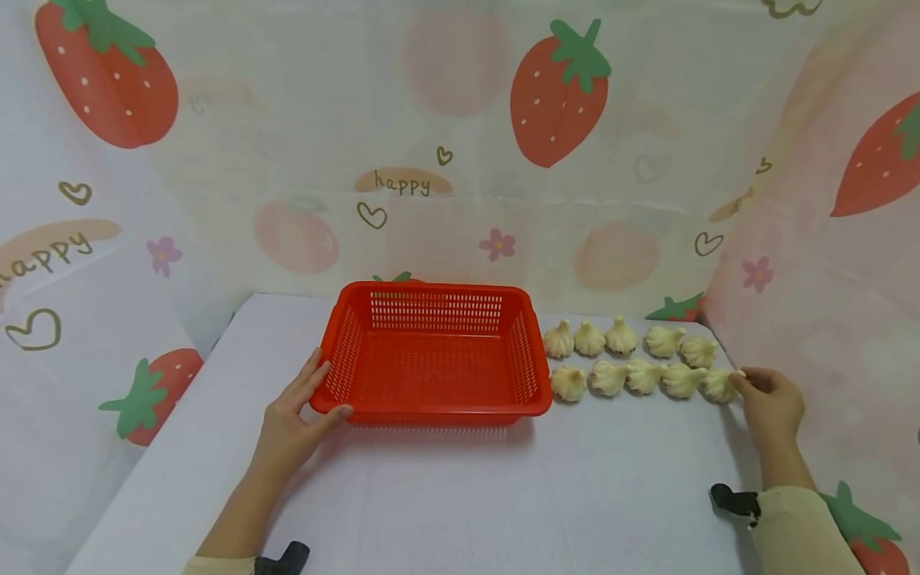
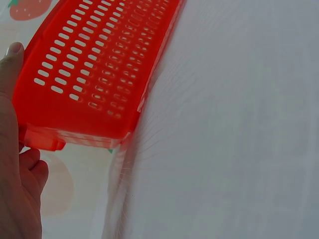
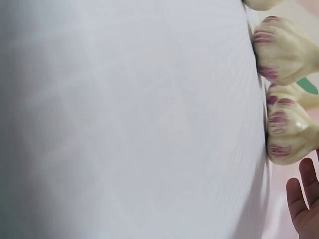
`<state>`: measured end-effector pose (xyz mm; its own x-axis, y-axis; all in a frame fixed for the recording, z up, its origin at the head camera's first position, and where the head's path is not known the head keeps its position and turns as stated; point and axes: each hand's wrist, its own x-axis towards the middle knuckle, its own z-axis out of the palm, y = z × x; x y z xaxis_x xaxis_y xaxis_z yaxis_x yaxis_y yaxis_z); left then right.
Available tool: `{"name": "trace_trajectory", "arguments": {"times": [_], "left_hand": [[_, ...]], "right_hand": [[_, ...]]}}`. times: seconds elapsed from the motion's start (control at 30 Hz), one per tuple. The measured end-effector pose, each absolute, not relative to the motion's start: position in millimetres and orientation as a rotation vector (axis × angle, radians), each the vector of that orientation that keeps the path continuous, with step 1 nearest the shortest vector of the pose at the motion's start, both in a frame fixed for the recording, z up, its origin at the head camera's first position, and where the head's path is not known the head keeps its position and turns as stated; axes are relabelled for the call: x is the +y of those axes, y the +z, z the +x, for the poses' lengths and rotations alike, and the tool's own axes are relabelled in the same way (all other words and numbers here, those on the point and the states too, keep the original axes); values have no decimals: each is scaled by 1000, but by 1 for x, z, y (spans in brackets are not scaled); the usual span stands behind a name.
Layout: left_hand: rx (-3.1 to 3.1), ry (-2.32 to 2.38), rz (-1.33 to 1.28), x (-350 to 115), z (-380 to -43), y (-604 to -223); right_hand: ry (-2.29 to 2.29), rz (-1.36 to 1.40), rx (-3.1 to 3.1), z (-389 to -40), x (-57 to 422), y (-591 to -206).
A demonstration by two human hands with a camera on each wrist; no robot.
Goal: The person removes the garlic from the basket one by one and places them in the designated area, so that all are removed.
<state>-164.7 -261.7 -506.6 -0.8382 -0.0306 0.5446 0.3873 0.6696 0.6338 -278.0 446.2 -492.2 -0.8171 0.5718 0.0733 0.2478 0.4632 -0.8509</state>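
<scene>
A red plastic basket (image 1: 431, 415) with slotted walls stands on the white-covered table. My left hand (image 1: 291, 419) holds its near left corner, thumb by the front rim and fingers at the left side. In the left wrist view, the basket's slotted wall (image 2: 84, 64) lies beside that hand (image 2: 15, 174). To the basket's right, garlic bulbs lie in two rows. At the right end of the near row, my right hand (image 1: 776, 403) pinches the stem of the last garlic bulb (image 1: 717, 386). Two fingers of this hand (image 3: 306, 204) show below a bulb (image 3: 289, 134) in the right wrist view.
The far row has several garlic bulbs (image 1: 620, 337), the near row several more (image 1: 607, 378). White cloth covers the table (image 1: 503, 495), whose right edge runs close to my right hand. Strawberry-printed sheets (image 1: 460, 144) hang behind and at both sides.
</scene>
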Motion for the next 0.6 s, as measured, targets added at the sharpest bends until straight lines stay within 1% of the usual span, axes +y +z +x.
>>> {"name": "trace_trajectory", "arguments": {"times": [0.33, 0.6], "left_hand": [[-2360, -1066, -296, -261, -164, -505], [-2375, -1058, -281, -262, -164, -506]], "right_hand": [[1265, -683, -2426, -278, 447, -490], [1220, -588, -2445, -276, 443, -488]]}}
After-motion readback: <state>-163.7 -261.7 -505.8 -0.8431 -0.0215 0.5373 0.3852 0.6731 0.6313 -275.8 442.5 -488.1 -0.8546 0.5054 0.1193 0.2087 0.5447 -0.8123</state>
